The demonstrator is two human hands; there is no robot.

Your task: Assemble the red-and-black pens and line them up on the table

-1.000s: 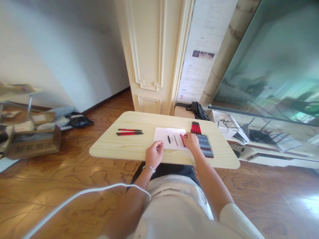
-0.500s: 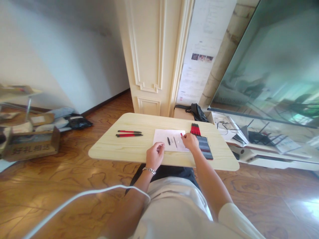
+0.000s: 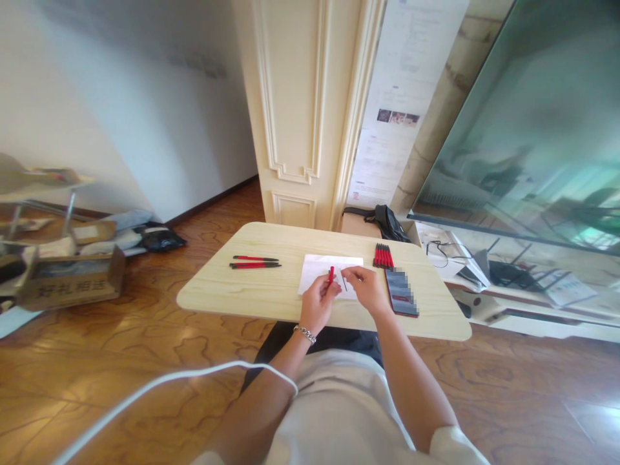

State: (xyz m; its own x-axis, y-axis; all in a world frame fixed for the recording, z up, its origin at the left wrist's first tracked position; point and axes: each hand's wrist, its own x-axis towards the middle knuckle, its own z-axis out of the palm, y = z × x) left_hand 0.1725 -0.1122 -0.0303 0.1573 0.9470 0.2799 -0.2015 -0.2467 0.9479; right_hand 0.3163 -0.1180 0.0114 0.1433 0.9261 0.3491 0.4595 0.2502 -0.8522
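My left hand (image 3: 318,301) is closed around a short red pen barrel (image 3: 330,274), held upright over a white sheet of paper (image 3: 320,268) on the light wooden table (image 3: 252,290). My right hand (image 3: 365,287) hovers beside it with fingers pinched, apparently on a thin dark refill (image 3: 343,280); I cannot make out the grip. Two assembled red-and-black pens (image 3: 254,262) lie to the left. A bundle of red pens (image 3: 382,256) and a dark flat box (image 3: 401,292) lie to the right.
A cream panelled pillar (image 3: 300,110) stands behind the table. A cardboard box (image 3: 68,278) and clutter sit on the wooden floor at left. A glass panel and a low shelf with cables (image 3: 484,265) are at right. A white cable (image 3: 159,387) crosses my lap.
My left hand moved right from the paper's edge and now holds the red barrel upright. My right hand lifted off the sheet and came toward it. The small dark piece on the paper is gone from sight.
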